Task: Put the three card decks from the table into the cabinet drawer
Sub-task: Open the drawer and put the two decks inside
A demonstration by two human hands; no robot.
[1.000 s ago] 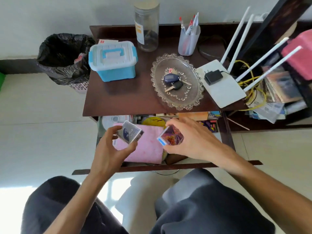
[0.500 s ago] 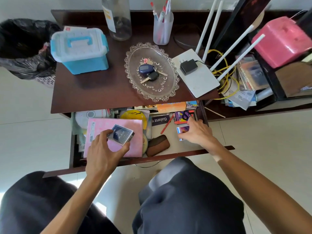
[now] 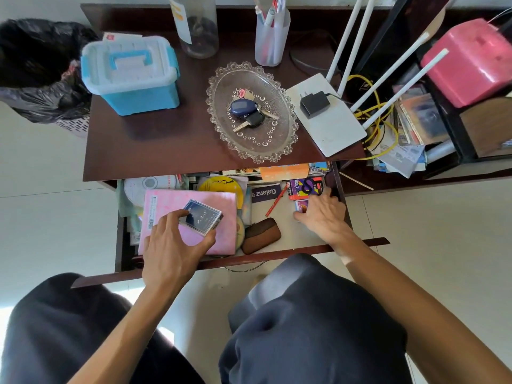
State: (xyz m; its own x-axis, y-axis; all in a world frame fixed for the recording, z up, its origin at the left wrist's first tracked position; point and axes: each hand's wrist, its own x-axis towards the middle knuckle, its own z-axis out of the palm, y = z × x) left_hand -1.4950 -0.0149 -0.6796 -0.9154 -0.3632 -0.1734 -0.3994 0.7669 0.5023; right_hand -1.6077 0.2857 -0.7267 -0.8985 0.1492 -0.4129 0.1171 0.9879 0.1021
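Over the open drawer (image 3: 230, 263), the left hand (image 3: 173, 249) reaches in palm down, thumb and fingertips pinching a dark blue card deck (image 3: 202, 217) tilted above the pink book (image 3: 191, 220). At the drawer's right end, the right hand (image 3: 322, 216) lies flat, fingers spread over a second deck (image 3: 301, 205), beside a purple deck (image 3: 304, 186).

Dark table (image 3: 171, 139): blue box (image 3: 130, 76), glass tray (image 3: 279, 145), router (image 3: 329, 126).

Dark wooden cabinet (image 3: 171, 145), pale tiled floor (image 3: 41, 206)
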